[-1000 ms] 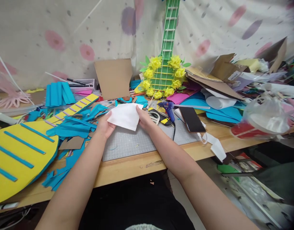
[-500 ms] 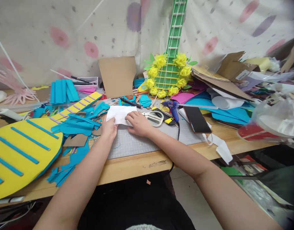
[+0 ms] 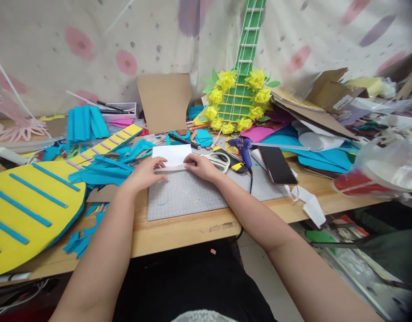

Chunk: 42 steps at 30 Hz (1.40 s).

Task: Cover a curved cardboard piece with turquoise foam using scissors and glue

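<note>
A sheet of white paper (image 3: 171, 155) lies on the grey cutting mat (image 3: 179, 197), its near edge turned up into a narrow folded strip. At the left end of that strip is my left hand (image 3: 146, 173), thumb below and fingers above, closed on the paper. My right hand (image 3: 203, 167) pinches the strip's right end between bent fingers. White-handled scissors (image 3: 222, 162) lie just beyond my right hand, partly covered by it. A blue glue gun (image 3: 243, 150) rests farther right, beside a black and yellow tool (image 3: 238, 167).
A yellow paper guitar (image 3: 34, 205) with blue strips fills the left side, beside blue paper scraps (image 3: 108, 171). A green guitar (image 3: 248, 53) with yellow flowers stands behind. A phone (image 3: 278, 164) and a plastic-covered bucket (image 3: 373, 174) sit on the right.
The paper's near edge has been folded up into a strip. My left hand has shifted left and turned over at the paper's corner; my right hand has moved slightly right.
</note>
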Each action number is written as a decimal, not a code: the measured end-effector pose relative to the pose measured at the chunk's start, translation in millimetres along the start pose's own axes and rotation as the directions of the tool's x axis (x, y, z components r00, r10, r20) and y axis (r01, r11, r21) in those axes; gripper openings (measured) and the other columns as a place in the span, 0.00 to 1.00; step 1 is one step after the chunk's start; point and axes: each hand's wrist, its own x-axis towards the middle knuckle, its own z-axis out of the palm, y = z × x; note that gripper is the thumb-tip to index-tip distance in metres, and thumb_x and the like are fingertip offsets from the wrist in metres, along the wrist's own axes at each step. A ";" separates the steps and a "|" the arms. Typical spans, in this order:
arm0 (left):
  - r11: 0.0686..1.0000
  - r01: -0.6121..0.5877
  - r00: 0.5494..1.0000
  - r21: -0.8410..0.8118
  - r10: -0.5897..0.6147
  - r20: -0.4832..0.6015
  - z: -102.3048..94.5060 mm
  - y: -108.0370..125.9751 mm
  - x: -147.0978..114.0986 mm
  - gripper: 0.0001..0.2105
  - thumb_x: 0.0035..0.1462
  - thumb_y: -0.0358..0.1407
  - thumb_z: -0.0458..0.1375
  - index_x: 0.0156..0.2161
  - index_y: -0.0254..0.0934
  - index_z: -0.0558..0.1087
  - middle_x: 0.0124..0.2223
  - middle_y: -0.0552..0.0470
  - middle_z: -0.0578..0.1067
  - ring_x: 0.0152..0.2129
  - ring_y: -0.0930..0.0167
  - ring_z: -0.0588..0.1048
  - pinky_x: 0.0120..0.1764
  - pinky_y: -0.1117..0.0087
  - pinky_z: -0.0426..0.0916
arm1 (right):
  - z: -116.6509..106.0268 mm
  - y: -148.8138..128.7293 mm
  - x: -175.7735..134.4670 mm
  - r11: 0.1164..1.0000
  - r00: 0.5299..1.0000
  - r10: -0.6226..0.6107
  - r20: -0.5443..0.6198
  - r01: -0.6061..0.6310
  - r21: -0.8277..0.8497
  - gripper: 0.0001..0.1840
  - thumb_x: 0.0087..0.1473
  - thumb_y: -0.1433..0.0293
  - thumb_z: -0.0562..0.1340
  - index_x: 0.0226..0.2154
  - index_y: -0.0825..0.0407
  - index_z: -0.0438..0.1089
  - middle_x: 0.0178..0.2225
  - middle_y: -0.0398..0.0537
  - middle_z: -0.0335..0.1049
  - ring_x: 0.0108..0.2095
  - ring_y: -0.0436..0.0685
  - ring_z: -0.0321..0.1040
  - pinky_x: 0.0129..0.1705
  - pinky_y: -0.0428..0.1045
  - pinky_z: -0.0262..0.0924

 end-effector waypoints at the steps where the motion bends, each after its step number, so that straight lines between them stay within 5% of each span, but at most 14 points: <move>1: 1.000 0.015 1.000 0.014 -0.015 -0.021 2.1 -3.8 1.6 0.19 0.33 0.33 0.67 0.36 0.42 0.75 0.32 0.52 0.74 0.32 0.66 0.71 0.41 0.67 0.65 | 0.7 0.6 0.3 1.000 1.000 0.015 -0.009 -0.015 0.002 0.09 0.48 0.70 0.58 0.34 0.51 0.69 0.33 0.44 0.71 0.34 0.51 0.65 0.39 0.48 0.56; 8: 0.998 0.055 0.998 0.035 -0.054 -0.029 0.4 -18.6 10.1 0.15 0.39 0.37 0.63 0.37 0.39 0.75 0.27 0.53 0.73 0.24 0.69 0.70 0.31 0.69 0.63 | 1.6 6.7 -0.9 0.997 0.997 0.059 -0.042 -0.057 0.048 0.21 0.46 0.71 0.58 0.46 0.50 0.61 0.34 0.44 0.71 0.31 0.51 0.64 0.39 0.49 0.57; 15: 0.996 0.074 0.989 0.040 -0.068 -0.134 -5.2 -21.2 10.8 0.21 0.35 0.36 0.65 0.40 0.39 0.74 0.28 0.53 0.73 0.24 0.70 0.70 0.34 0.68 0.63 | 3.6 4.3 -3.3 0.998 0.995 0.051 -0.088 -0.055 -0.040 0.23 0.47 0.73 0.57 0.48 0.52 0.59 0.36 0.47 0.69 0.32 0.53 0.64 0.40 0.51 0.57; 27: 0.976 0.157 0.979 -0.148 -0.174 -0.109 -7.9 -27.8 14.4 0.23 0.31 0.30 0.67 0.40 0.37 0.73 0.27 0.53 0.73 0.27 0.68 0.72 0.40 0.64 0.64 | 6.3 3.5 -5.2 0.992 0.993 0.002 -0.118 -0.017 -0.126 0.26 0.47 0.75 0.56 0.51 0.55 0.57 0.40 0.52 0.65 0.36 0.54 0.62 0.41 0.52 0.58; 42: 0.990 0.110 0.983 0.092 -0.094 -0.157 -6.6 -23.0 12.1 0.23 0.36 0.31 0.65 0.43 0.40 0.73 0.35 0.51 0.75 0.25 0.70 0.71 0.36 0.68 0.66 | 6.5 3.1 -5.9 0.979 0.988 0.053 -0.147 -0.081 -0.188 0.24 0.48 0.76 0.57 0.50 0.56 0.57 0.42 0.55 0.65 0.38 0.55 0.63 0.42 0.53 0.58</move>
